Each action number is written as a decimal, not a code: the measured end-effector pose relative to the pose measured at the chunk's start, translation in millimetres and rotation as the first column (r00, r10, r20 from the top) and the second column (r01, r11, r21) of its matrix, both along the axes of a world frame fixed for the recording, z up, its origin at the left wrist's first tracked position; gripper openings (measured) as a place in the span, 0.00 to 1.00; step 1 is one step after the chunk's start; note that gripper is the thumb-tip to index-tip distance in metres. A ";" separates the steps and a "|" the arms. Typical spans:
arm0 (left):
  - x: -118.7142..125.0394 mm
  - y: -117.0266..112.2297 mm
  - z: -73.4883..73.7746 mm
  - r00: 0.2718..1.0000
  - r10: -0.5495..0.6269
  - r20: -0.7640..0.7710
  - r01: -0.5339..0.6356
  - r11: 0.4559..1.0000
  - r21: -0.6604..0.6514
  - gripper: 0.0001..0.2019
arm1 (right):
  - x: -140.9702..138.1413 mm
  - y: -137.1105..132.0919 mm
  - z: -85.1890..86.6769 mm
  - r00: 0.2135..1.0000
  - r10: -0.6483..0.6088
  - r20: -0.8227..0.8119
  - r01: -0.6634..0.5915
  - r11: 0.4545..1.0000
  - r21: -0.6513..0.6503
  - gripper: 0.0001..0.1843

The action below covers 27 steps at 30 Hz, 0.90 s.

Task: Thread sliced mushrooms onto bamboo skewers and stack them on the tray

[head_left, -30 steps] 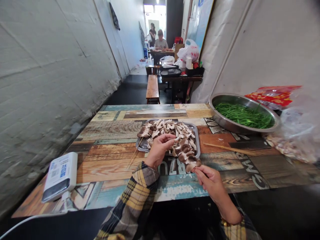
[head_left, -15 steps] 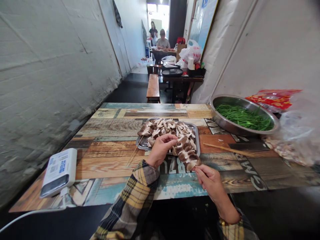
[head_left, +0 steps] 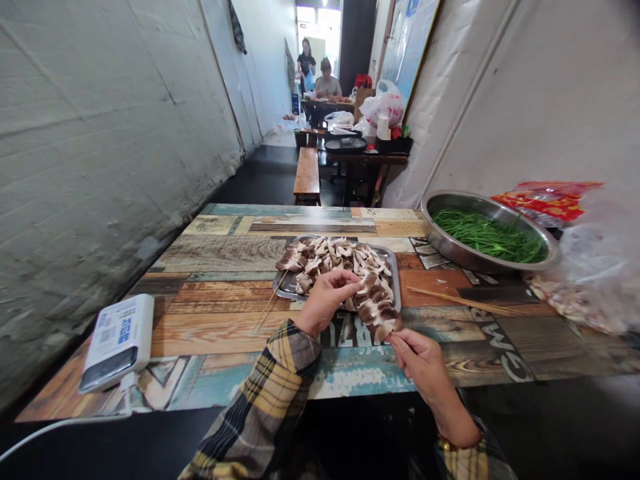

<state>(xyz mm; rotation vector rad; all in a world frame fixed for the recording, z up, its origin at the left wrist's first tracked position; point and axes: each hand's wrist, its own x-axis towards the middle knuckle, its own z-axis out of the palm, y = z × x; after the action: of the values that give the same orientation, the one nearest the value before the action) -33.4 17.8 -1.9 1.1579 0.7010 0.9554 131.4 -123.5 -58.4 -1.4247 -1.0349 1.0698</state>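
A bamboo skewer threaded with brown-and-white oyster mushroom pieces [head_left: 379, 312] slants over the near right edge of the metal tray [head_left: 397, 270]. My right hand [head_left: 425, 363] pinches its lower end, just below the last piece. At the upper end of the row, my left hand [head_left: 325, 301] has thumb and fingers closed on a mushroom piece; the fingers partly hide it. Torn mushrooms [head_left: 343, 253] are heaped in the tray. Another loaded skewer [head_left: 271, 301] rests at the tray's left side, its bare stick sticking out over the table.
Loose bamboo skewers [head_left: 463, 301] lie to the right. Behind them stand a steel basin [head_left: 435, 230] of green chives and plastic bags [head_left: 593, 257]. A white device [head_left: 120, 340] with a cable is at left. Two people are at a far table beyond a bench [head_left: 307, 172].
Both hands stay almost in place on the skewered mushrooms. My left hand has shifted very slightly right. The view has barely moved.
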 end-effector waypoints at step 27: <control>-1.4 -2.6 5.9 1.000 -0.001 0.018 0.001 1.000 0.004 0.10 | 7.2 0.3 -2.8 0.997 0.001 -0.083 0.000 1.000 0.012 0.18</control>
<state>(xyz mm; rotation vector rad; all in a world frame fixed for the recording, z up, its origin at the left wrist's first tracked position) -34.8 15.2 4.0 1.1516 0.6845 0.9653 138.6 -123.2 -61.2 -1.3593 -0.9807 1.1115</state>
